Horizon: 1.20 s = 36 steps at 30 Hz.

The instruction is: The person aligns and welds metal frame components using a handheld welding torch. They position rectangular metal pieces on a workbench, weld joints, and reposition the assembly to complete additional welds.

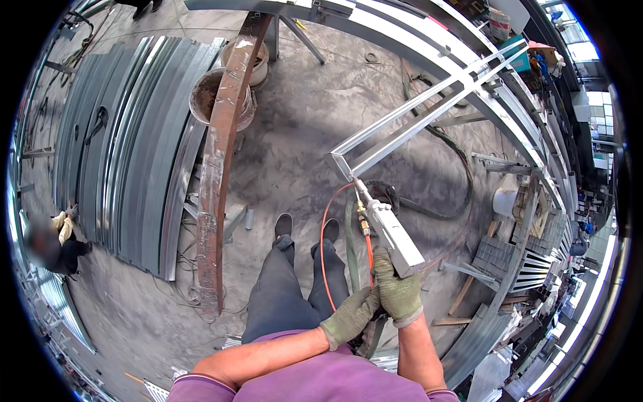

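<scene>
In my gloved right hand (pixel 398 288) is a pale grey welding gun (pixel 394 234), its fingers wrapped round the rear grip. The gun's thin nozzle points up and left, its tip at the near corner of a narrow rectangular metal frame (pixel 412 124). A brass fitting (pixel 363 218) sits on the gun's side, with an orange hose (pixel 370 254) running back from it. My gloved left hand (pixel 351 315) is closed beside the right one, where the hose comes down; its fingertips are partly hidden. The frame lies across a long metal rail (pixel 435 63) and juts out toward me.
A rusty beam (pixel 221 174) stands left of my legs, with buckets (pixel 206 94) behind it. Metal profiles (pixel 144 147) lie in a wide stack farther left, near a crouching person (pixel 63 234). A dark hose (pixel 462 194) loops over the floor. Racks with metal pieces (pixel 499 258) stand at right.
</scene>
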### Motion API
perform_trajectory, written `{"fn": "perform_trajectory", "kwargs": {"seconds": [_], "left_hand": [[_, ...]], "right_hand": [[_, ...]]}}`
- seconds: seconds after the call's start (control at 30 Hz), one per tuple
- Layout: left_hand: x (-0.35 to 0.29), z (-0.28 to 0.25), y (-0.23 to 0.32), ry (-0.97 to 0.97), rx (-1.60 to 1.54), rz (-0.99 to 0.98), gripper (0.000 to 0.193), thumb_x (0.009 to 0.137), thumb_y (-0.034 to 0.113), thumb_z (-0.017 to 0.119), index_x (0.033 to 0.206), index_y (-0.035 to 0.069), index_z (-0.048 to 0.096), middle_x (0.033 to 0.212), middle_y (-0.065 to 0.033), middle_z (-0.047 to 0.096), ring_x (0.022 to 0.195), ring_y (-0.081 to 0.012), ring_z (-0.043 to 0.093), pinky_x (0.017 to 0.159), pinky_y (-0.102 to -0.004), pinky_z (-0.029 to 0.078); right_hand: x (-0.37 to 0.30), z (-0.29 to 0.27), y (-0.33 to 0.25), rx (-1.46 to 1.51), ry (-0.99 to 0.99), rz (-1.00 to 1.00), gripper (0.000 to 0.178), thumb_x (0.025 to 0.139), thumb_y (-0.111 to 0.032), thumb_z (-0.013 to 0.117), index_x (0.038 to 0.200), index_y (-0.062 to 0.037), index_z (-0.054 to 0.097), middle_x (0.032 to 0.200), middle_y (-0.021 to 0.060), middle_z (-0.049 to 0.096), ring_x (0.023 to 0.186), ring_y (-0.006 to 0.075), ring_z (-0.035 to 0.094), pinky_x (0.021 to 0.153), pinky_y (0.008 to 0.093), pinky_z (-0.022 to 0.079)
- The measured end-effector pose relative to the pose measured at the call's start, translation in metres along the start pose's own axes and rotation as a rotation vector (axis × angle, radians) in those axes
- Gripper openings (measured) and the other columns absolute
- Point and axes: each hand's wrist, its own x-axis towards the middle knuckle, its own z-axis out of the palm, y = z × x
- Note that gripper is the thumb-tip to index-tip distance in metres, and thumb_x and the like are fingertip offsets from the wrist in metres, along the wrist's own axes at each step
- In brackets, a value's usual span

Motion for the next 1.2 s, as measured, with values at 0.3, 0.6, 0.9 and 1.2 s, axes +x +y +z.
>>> {"fn": "perform_trajectory", "kwargs": {"seconds": [0.3,0.6,0.9,1.2], "left_hand": [[-0.001,-0.006,0.007,-0.004,-0.003,-0.022,0.054,0.12,0.045,0.049,0.137,-0.005,0.062,0.113,-0.0057,0.069,0.103,-0.0121,0.059,0.092,-0.0308,0.052],[-0.003,-0.012,0.018,-0.037,-0.007,-0.041,0.056,0.119,0.048,0.048,0.141,-0.003,0.06,0.116,-0.0034,0.068,0.105,-0.0106,0.058,0.093,-0.0297,0.052],[-0.004,-0.022,0.011,-0.093,-0.048,-0.073,0.047,0.121,0.033,0.05,0.154,0.0,0.055,0.134,-0.0023,0.067,0.12,-0.0093,0.058,0.107,-0.0287,0.05],[-0.005,-0.024,0.018,-0.105,-0.006,-0.104,0.047,0.121,0.034,0.049,0.153,0.0,0.056,0.133,-0.002,0.067,0.119,-0.0087,0.057,0.105,-0.0285,0.051]], "right_hand": [[0.0,0.007,0.001,0.002,0.04,-0.041,0.022,0.108,-0.023,0.074,0.114,-0.001,0.073,0.087,0.0011,0.071,0.077,0.0117,0.066,0.067,0.0305,0.054],[0.003,0.011,0.0,-0.084,0.034,-0.068,0.021,0.106,-0.02,0.076,0.113,-0.0002,0.073,0.087,0.0024,0.072,0.078,0.0133,0.068,0.067,0.0331,0.055],[0.004,0.015,-0.01,-0.131,0.022,-0.091,0.024,0.106,-0.018,0.075,0.119,0.0016,0.071,0.094,0.0042,0.071,0.083,0.0148,0.066,0.072,0.0344,0.055],[0.004,0.015,-0.012,-0.164,0.019,-0.095,0.033,0.106,-0.02,0.076,0.129,0.0032,0.07,0.102,0.0075,0.074,0.089,0.0153,0.069,0.077,0.0343,0.057]]}}
